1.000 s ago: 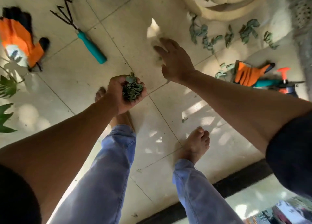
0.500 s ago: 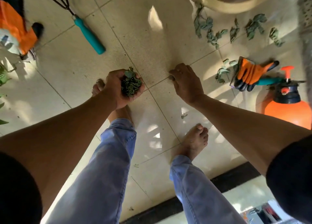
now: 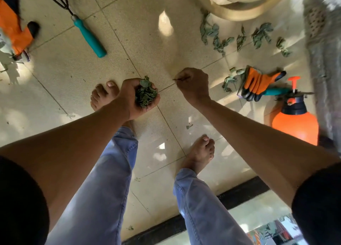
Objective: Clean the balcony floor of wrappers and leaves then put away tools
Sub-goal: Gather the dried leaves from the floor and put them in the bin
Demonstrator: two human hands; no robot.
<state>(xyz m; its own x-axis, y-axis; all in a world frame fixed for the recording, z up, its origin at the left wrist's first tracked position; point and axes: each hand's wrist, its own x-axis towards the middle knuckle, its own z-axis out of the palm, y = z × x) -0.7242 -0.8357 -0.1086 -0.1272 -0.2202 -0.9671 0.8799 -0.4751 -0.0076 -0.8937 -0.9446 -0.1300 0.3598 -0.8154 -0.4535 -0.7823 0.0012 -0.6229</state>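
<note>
Person standing barefoot on pale beige floor tiles [image 3: 60, 82], blue jeans, both arms reaching down.

Left hand [image 3: 134, 97] is cupping a bunch of dry green leaves [image 3: 145, 94], fingers curled up around the clump, palm turned upward. The hand is hovering above the bare left foot [image 3: 103, 95].

Right hand [image 3: 193, 84] is sitting low over a grout line, knuckles up, fingers curled in; its fingertips are pinching a thin brown twig or leaf stem [image 3: 181, 78] that is poking out toward the left hand. Whether the stem is touching the tile, cannot tell.

More loose grey-green leaves [image 3: 219, 40] are lying scattered in a row on the tiles at the upper right, just beside the cream-coloured round pot base [image 3: 236, 10]. A further small cluster of leaves [image 3: 228, 78] is lying against the orange-and-black work glove [image 3: 258, 83], right of the right hand. One small leaf scrap [image 3: 189, 126] is lying between the two feet, near the bare right foot [image 3: 201, 152].

The glove is lying over a teal tool handle [image 3: 276, 91], next to an orange pump spray bottle with black collar [image 3: 295, 123].

Upper left: a hand rake with black metal tines and teal handle [image 3: 86, 33] is lying diagonally on the tiles, well apart from both hands. A second orange-and-black glove [image 3: 14, 32] is lying at the left edge, blurred.

A dark threshold strip [image 3: 230, 196] is running across the floor behind the feet.
</note>
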